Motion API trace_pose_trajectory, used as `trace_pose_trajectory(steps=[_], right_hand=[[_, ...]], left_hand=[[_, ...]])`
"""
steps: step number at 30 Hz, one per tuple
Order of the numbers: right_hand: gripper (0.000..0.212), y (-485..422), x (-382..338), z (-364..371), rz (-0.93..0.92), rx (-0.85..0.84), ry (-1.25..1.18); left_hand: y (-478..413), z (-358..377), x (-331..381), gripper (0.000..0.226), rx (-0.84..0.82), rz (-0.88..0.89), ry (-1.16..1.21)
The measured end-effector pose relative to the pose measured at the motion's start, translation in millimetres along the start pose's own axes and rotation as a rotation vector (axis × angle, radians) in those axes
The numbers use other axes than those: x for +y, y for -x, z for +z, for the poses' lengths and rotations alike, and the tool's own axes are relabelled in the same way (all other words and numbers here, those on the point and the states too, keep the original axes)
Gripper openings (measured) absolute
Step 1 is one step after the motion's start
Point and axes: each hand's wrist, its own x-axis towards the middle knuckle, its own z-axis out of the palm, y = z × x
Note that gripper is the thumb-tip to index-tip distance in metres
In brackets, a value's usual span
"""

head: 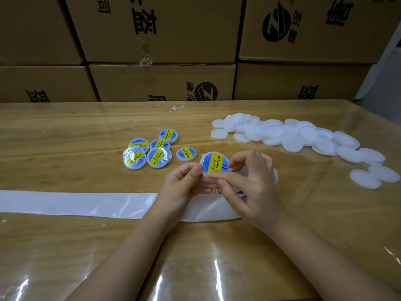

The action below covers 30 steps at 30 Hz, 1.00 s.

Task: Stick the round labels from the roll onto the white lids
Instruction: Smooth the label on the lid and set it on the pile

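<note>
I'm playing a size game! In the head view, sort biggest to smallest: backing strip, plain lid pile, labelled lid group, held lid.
1. White backing strip and plain lid pile: too alike to rank.
2. Labelled lid group.
3. Held lid, although it is nearer the camera.

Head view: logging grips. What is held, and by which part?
The left hand and right hand pinch one labelled lid by its rim.
</note>
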Motion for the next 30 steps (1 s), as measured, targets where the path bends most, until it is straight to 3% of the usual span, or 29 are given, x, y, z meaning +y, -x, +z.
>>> trace_pose_trajectory(steps=[11,19,24,30], right_hand=[[0.029,-1,10,-2,0.166,0.026,0.096],[0.029,-1,1,1,0.05,-0.024,0.07],[0.026,-1,-1,1,-0.015,-0.028,0.069],[0.025,-1,9,-3,0.005,0.0,0.101]], left_hand=[[-1,2,-6,0.024,-0.078,-0.011,-0.047],[-1,0,-6,0.028,-0.057,-0.023,-0.088],[-2,0,-3,0.028,-0.028,0.005,0.022],[-4,-3,2,0.031,0.041,0.001,0.07]])
